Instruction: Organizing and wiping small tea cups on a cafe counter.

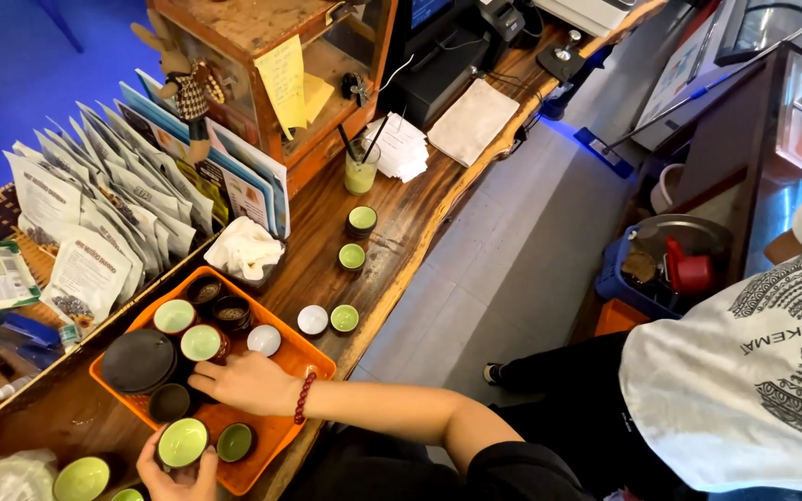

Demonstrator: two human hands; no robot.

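Observation:
An orange tray [301, 357] on the wooden counter holds several small dark cups, some lined in pale green, and a flat black round lid [138, 360]. My right hand [245, 381], with a red bead bracelet at the wrist, lies flat over the tray. Its fingertips are between a green-lined cup [202, 342] and an empty dark cup [171, 402], and it holds nothing. My left hand [176, 475] grips another green-lined cup [183, 443] at the tray's near edge. A smaller green cup [234, 442] sits just to its right.
More green cups [362, 218] and a white one [312, 320] stand on the counter [401, 232], near a glass with straws [360, 167] and a white cloth [245, 249]. Packets fill a rack [95, 213] at left. A person in a white shirt [754, 371] is at right.

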